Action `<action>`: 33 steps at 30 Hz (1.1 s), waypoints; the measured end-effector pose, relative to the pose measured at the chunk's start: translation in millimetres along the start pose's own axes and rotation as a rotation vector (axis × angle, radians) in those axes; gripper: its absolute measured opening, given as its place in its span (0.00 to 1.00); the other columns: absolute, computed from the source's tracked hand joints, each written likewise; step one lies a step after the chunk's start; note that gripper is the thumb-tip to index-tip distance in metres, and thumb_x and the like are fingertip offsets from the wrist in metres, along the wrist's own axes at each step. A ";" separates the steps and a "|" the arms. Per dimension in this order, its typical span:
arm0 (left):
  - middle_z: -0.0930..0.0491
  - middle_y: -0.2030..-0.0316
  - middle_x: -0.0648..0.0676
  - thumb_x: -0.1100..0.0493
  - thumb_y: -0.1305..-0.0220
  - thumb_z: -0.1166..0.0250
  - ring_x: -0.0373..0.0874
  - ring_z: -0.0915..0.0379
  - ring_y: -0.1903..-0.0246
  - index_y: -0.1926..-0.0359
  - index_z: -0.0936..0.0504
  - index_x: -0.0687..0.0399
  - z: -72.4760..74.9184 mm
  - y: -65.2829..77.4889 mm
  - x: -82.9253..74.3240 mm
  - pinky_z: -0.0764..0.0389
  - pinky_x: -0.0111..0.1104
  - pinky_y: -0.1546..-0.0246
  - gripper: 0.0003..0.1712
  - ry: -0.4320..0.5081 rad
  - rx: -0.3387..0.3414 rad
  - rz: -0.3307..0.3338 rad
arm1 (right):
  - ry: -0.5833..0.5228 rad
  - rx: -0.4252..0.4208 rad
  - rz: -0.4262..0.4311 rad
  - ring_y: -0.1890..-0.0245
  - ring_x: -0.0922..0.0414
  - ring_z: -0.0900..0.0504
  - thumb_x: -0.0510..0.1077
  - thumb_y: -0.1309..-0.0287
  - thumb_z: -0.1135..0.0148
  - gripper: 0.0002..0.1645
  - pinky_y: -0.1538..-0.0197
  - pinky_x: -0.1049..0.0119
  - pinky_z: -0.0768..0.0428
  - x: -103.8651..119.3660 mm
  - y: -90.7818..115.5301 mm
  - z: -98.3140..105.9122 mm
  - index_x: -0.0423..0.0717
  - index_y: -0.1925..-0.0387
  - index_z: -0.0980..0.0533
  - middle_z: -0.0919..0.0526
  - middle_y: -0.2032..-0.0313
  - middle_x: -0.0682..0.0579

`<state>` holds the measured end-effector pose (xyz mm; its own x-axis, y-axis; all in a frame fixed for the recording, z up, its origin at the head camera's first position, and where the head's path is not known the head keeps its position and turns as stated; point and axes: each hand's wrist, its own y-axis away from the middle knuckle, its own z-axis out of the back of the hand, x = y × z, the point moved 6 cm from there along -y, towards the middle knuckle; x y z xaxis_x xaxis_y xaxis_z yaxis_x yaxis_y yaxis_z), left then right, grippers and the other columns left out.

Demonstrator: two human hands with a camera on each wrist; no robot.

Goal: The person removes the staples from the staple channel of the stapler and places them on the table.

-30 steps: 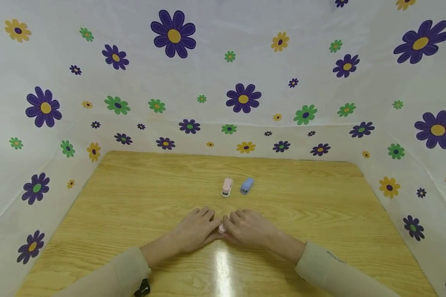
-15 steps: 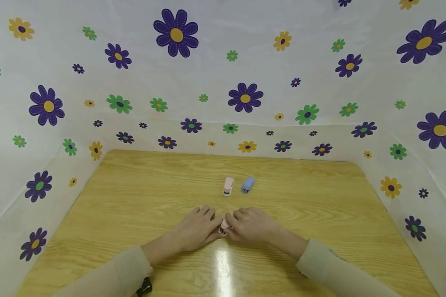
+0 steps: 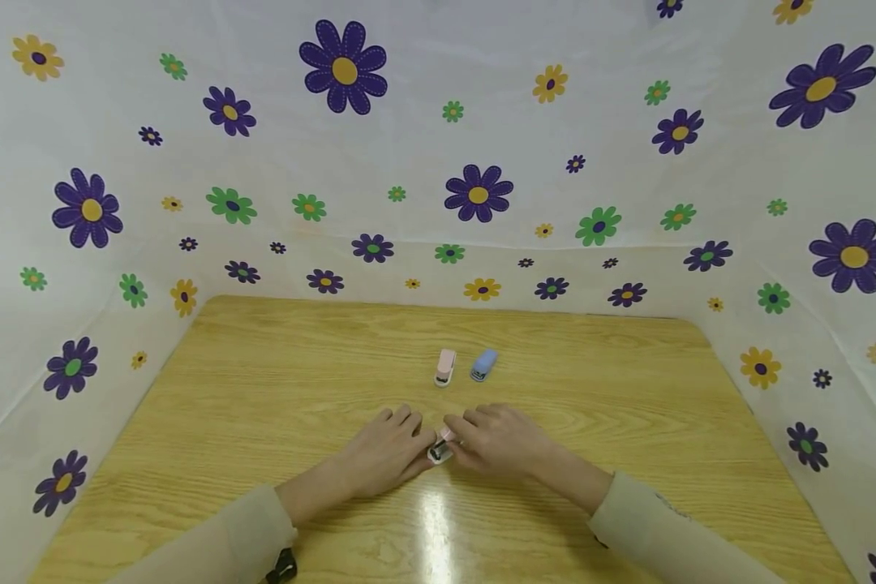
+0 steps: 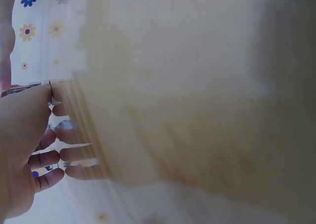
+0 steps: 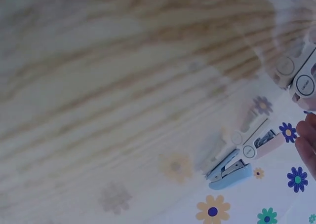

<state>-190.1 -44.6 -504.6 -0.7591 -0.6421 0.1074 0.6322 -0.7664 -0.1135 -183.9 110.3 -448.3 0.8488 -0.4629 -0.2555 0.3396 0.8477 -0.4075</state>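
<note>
Both hands hold a small pink-and-white stapler (image 3: 440,448) low over the table's near middle. My left hand (image 3: 385,451) grips its left side between thumb and forefinger. My right hand (image 3: 502,442) pinches the pink top from the right. That top appears lifted, showing a dark channel over the white base. Part of this stapler (image 5: 303,86) shows at the right edge of the right wrist view. Beyond the hands stand a second pink stapler (image 3: 445,367) and a blue stapler (image 3: 484,365). In the left wrist view, the left hand (image 4: 22,140) mostly hides the held stapler.
A glossy wood-grain table (image 3: 263,365) lies under everything. White flower-printed cloth (image 3: 409,146) surrounds its back and sides. A dark object (image 3: 283,565) shows beside the left cuff. Light glares off the table nearest the camera.
The right hand has drawn slightly right and up, taking the pink top away from the held stapler's front. More of the base and dark channel shows. The left hand barely moves.
</note>
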 end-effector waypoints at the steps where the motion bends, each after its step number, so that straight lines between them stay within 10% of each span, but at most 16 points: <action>1: 0.23 0.59 0.46 0.35 0.19 0.50 0.42 0.30 0.58 0.51 0.25 0.41 -0.1 -0.1 -0.1 0.25 0.34 0.56 0.19 -0.002 -0.002 -0.001 | -0.001 -0.001 -0.002 0.81 0.67 0.26 0.53 0.41 0.25 0.19 0.76 0.77 0.28 -1.4 0.1 0.4 0.48 0.54 0.18 0.19 0.77 0.61; 33: 0.23 0.60 0.47 0.35 0.21 0.48 0.42 0.29 0.56 0.53 0.26 0.41 0.9 -0.5 -2.4 0.24 0.34 0.56 0.18 -0.056 -0.031 -0.021 | 0.091 0.138 -0.142 0.75 0.61 0.16 0.60 0.36 0.30 0.18 0.70 0.69 0.17 -40.5 24.0 1.5 0.51 0.58 0.17 0.15 0.72 0.57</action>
<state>-188.4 -42.6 -503.9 -0.7618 -0.6265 0.1649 0.6105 -0.7794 -0.1409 -209.5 149.8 -446.4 0.7505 -0.5965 -0.2844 0.5108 0.7967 -0.3230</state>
